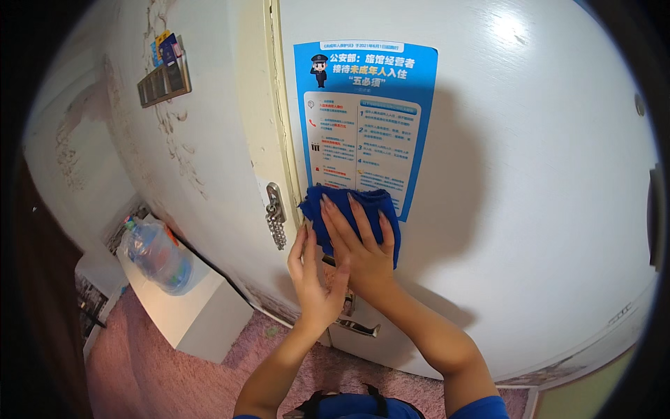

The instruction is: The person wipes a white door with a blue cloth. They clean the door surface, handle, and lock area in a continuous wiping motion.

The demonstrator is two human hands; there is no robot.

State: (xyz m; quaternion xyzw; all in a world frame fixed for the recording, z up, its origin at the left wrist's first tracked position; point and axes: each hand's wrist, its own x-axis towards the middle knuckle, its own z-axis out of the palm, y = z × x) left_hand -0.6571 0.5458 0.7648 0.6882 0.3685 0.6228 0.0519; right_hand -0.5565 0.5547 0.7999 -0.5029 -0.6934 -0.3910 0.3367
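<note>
A blue cloth (386, 209) lies against the lower part of a blue-and-white printed poster (384, 73) on a white door (528, 173). My right hand (361, 246) presses the cloth flat to the door with spread fingers. Beside the cloth's left edge is my left hand (319, 277), raised with its fingers apart and nothing visibly held. Its fingertips are close to the cloth and the door's edge; whether they touch cannot be made out. A metal lever handle (361, 327) sits below both hands, its lock plate partly hidden by my left hand.
A metal door chain (275, 225) hangs on the frame, left of my hands. On a white box-shaped stand (204, 319) lies a large plastic-wrapped water bottle (159, 256). A wall-mounted card holder (165, 84) is at upper left. Pink carpet (157, 372) covers the floor.
</note>
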